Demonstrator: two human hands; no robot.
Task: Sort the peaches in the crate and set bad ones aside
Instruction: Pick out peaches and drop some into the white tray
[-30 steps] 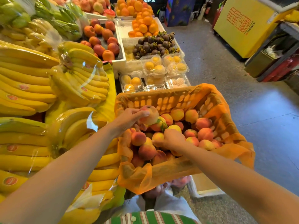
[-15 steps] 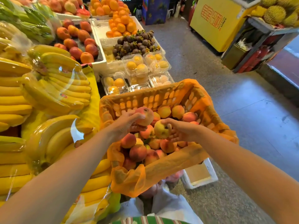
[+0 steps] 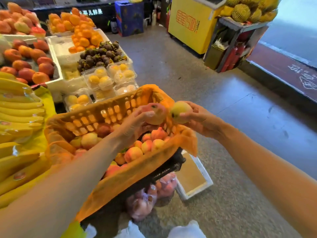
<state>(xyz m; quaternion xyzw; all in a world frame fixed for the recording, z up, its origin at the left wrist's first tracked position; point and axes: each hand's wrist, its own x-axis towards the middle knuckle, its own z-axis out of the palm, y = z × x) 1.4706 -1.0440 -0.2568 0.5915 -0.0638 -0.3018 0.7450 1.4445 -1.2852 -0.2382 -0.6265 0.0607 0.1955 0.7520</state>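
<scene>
An orange-lined crate (image 3: 96,115) full of peaches (image 3: 133,153) sits in front of me. My left hand (image 3: 137,124) holds a reddish peach (image 3: 157,113) above the crate's far right corner. My right hand (image 3: 197,117) holds a yellow-green peach (image 3: 180,110) just outside the crate's right rim. The two held peaches are nearly touching. My left forearm hides part of the fruit inside the crate.
Bananas (image 3: 18,107) fill the stand at left. Clear boxes of yellow fruit (image 3: 101,79) lie behind the crate. A plastic bag of peaches (image 3: 149,196) and a white foam box (image 3: 193,179) sit on the floor below. A yellow cabinet (image 3: 192,23) stands far right.
Both hands have lifted their peaches out of the crate and moved right, toward its far right corner. The right hand picked up the yellow-green peach. The view has swung right.
</scene>
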